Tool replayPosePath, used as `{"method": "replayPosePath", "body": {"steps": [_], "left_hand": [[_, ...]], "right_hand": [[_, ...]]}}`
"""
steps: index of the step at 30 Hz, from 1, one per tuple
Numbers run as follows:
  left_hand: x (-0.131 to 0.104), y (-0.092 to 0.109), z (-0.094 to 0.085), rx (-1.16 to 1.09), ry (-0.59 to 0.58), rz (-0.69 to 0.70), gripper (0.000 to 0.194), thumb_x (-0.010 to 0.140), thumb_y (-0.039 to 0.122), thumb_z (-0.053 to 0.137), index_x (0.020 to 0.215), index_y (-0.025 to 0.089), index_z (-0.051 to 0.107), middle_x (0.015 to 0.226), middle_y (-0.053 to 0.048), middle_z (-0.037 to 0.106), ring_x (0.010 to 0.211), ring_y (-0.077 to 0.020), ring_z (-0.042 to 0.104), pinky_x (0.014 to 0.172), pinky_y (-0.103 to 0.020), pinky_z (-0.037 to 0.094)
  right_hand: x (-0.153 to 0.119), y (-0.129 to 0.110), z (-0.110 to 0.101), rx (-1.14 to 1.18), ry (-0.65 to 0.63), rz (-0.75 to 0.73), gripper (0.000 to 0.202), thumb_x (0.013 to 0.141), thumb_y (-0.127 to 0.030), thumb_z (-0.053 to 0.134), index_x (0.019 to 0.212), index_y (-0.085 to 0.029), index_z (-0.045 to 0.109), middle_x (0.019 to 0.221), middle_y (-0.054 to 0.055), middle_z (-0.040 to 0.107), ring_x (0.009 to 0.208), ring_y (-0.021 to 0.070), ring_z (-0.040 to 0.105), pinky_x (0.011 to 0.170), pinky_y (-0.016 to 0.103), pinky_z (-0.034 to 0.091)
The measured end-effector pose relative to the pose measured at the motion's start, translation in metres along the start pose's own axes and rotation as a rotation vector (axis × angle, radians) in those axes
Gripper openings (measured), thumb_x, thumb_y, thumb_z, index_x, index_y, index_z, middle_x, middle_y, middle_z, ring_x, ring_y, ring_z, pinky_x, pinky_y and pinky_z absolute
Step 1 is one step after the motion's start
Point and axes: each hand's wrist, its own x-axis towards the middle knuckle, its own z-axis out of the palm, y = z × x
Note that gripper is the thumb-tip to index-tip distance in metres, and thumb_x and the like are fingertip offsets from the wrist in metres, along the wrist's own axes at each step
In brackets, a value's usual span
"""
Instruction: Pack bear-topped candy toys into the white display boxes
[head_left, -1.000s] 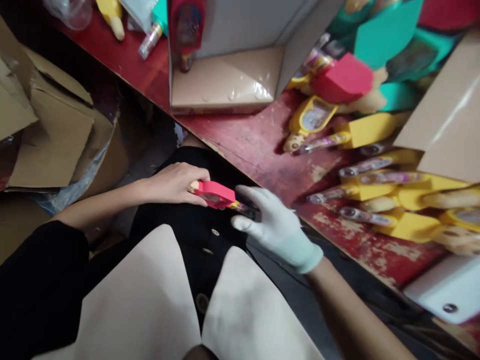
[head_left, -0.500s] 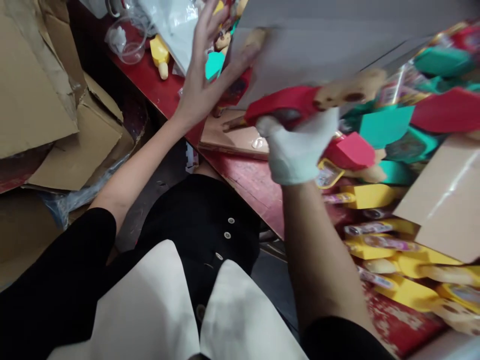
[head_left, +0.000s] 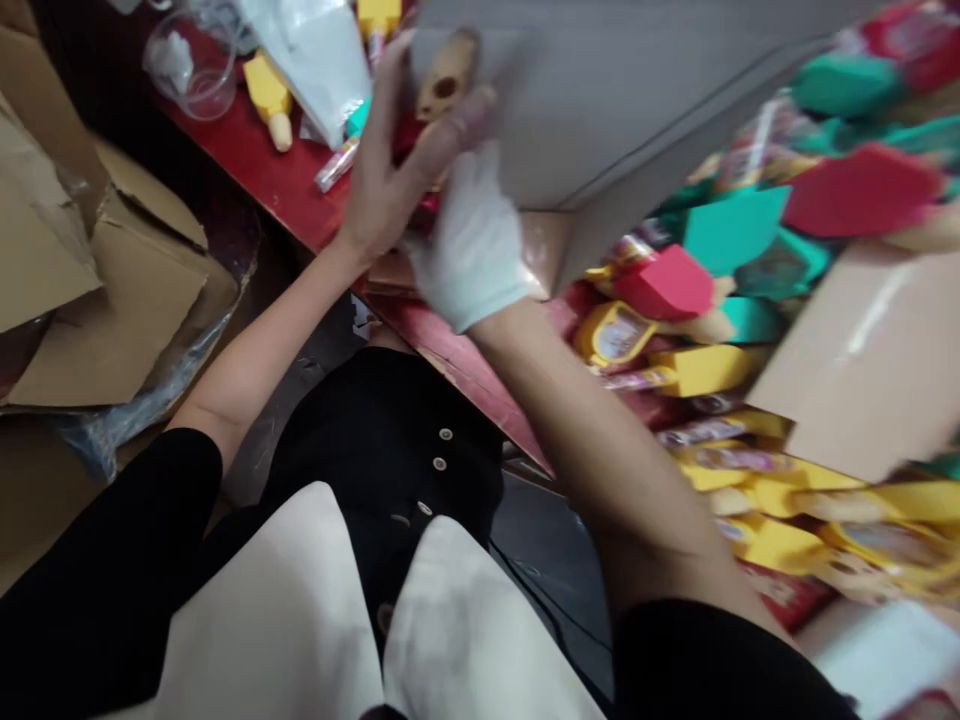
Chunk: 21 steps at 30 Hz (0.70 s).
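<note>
My bare left hand [head_left: 382,190] reaches to the cardboard box's near left side, its fingers stretched upward and the thumb spread apart. Between thumb and fingers shows the tan bear-like head of a red toy [head_left: 448,75]; most of its red body is hidden. Close against it is my right hand [head_left: 476,235] in a white glove, blurred, its fingers closed around the toy's lower part and mostly covered by the left thumb. The large grey-looking cardboard box [head_left: 600,100] stands just beyond both hands.
Several green, red and yellow toys [head_left: 705,370] lie on the red table [head_left: 255,170] at the right, beside a flat cardboard piece [head_left: 862,370]. A clear plastic cup [head_left: 206,85], a yellow toy [head_left: 268,95] and a plastic bag [head_left: 315,60] are at upper left. Torn cartons [head_left: 112,290] stand left.
My gloved right hand has swung left with the red toy, from in front of the box to beside my left hand. The toy's head now points upward. The view has shifted slightly.
</note>
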Motion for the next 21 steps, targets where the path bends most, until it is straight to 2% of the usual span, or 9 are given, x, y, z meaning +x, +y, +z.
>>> {"method": "replayPosePath", "body": {"steps": [3,5,6,8,10,12,15,18,21], "left_hand": [[0.0,0.006,-0.004,-0.232,0.012,0.175,0.044,0.098,0.061,0.047,0.109,0.019,0.055,0.103,-0.003,0.063,0.102,-0.0134,0.065,0.099,-0.027,0.056],[0.002,0.005,-0.004,-0.261,0.004,0.188,0.044,0.095,0.065,0.045,0.096,0.023,0.056,0.086,0.001,0.059,0.086,-0.0114,0.063,0.088,-0.026,0.058],[0.004,0.003,-0.004,-0.253,0.003,0.182,0.043,0.095,0.065,0.045,0.097,0.024,0.057,0.085,0.002,0.059,0.086,-0.011,0.063,0.088,-0.026,0.058],[0.011,-0.003,-0.004,-0.239,0.034,0.187,0.039,0.098,0.061,0.046,0.111,0.026,0.058,0.099,0.002,0.064,0.105,-0.0133,0.067,0.099,-0.028,0.057],[0.02,-0.01,-0.006,-0.224,0.079,0.183,0.039,0.105,0.055,0.039,0.129,0.028,0.052,0.129,-0.001,0.062,0.133,-0.0154,0.058,0.114,-0.032,0.05],[0.025,-0.01,-0.012,-0.181,0.088,0.146,0.048,0.107,0.058,0.027,0.137,0.026,0.046,0.144,-0.004,0.056,0.14,-0.0166,0.053,0.119,-0.037,0.047],[0.012,0.006,-0.022,-0.093,0.243,0.187,0.057,0.105,0.065,0.021,0.137,0.022,0.043,0.144,-0.01,0.054,0.137,-0.0175,0.054,0.12,-0.041,0.044],[-0.031,0.03,-0.021,-0.022,0.423,0.389,0.044,0.107,0.055,0.033,0.137,0.024,0.042,0.14,-0.012,0.054,0.137,-0.0177,0.051,0.121,-0.038,0.043],[-0.081,0.051,-0.006,0.083,0.182,0.557,0.035,0.105,0.041,0.041,0.137,0.027,0.045,0.131,-0.009,0.061,0.13,-0.0188,0.056,0.115,-0.038,0.047]], "right_hand": [[-0.026,0.01,-0.021,-0.033,0.238,-0.007,0.04,0.1,-0.035,0.045,0.137,-0.02,0.047,0.138,0.014,0.052,0.131,0.0259,0.051,0.112,0.048,0.046],[-0.05,0.039,-0.045,-0.146,0.417,0.209,0.035,0.1,-0.021,0.037,0.129,-0.017,0.054,0.136,0.016,0.054,0.133,0.0256,0.049,0.113,0.05,0.042],[-0.062,0.058,-0.057,-0.244,0.384,0.41,0.038,0.094,-0.018,0.047,0.131,-0.015,0.055,0.139,0.019,0.052,0.134,0.0294,0.048,0.111,0.052,0.04],[-0.08,0.097,-0.078,-0.402,0.162,0.709,0.062,0.078,-0.016,0.071,0.138,-0.011,0.054,0.142,0.026,0.05,0.133,0.0383,0.047,0.104,0.054,0.042],[-0.092,0.128,-0.089,-0.432,0.01,0.747,0.075,0.073,-0.016,0.079,0.143,-0.01,0.052,0.139,0.027,0.053,0.131,0.0388,0.049,0.099,0.05,0.043],[-0.101,0.147,-0.093,-0.353,0.09,0.648,0.058,0.086,-0.013,0.064,0.143,-0.009,0.051,0.128,0.022,0.062,0.12,0.0286,0.058,0.096,0.043,0.044],[-0.111,0.151,-0.086,-0.233,0.212,0.608,0.048,0.089,-0.008,0.054,0.137,-0.006,0.056,0.121,0.02,0.066,0.1,0.0197,0.063,0.09,0.035,0.045],[-0.113,0.139,-0.075,-0.218,0.063,0.669,0.067,0.078,-0.029,0.079,0.138,-0.008,0.058,0.131,0.025,0.06,0.105,0.0265,0.061,0.088,0.039,0.045],[-0.117,0.118,-0.078,-0.249,0.114,0.736,0.071,0.076,-0.036,0.08,0.138,-0.011,0.058,0.13,0.025,0.061,0.111,0.0317,0.058,0.092,0.044,0.044]]}}
